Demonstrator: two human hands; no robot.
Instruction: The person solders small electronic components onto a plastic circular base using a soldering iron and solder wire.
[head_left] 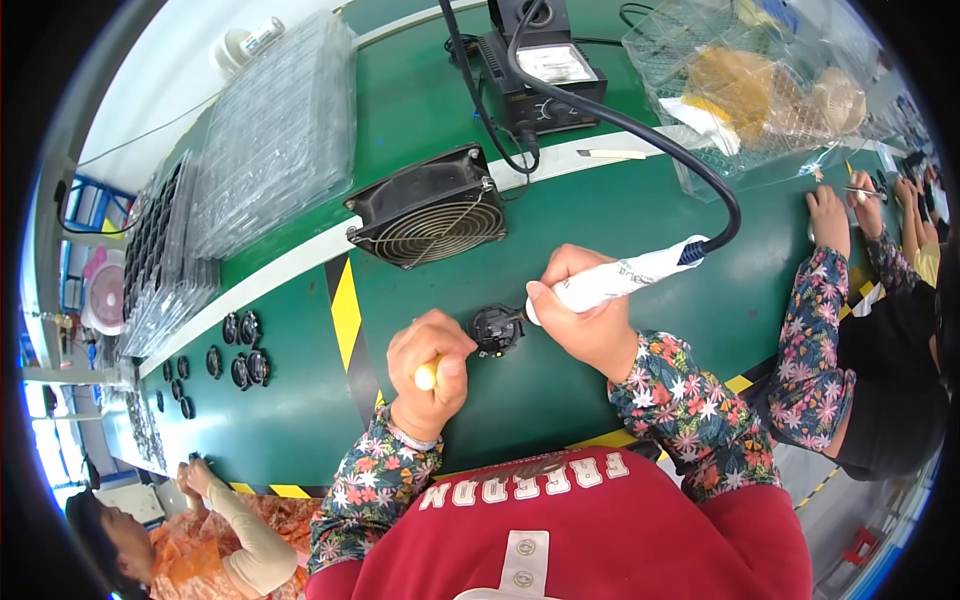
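A small round black part [495, 329] lies on the green bench [620, 230] in front of me. My right hand [585, 315] is closed around a soldering iron [625, 280] with a white wrapped handle, and its tip touches the part's right side. A thick black cable runs from the handle up to the black soldering station [545, 85]. My left hand [430, 370] sits just left of the part, curled around a small yellowish piece [427, 376] that I cannot identify.
A black square fan [430, 205] stands behind the part. Several round black parts [235, 360] lie at the left, near stacked clear trays [270, 130]. A wire basket [750, 80] sits at the back right. Other people work at my right [830, 330] and lower left [220, 520].
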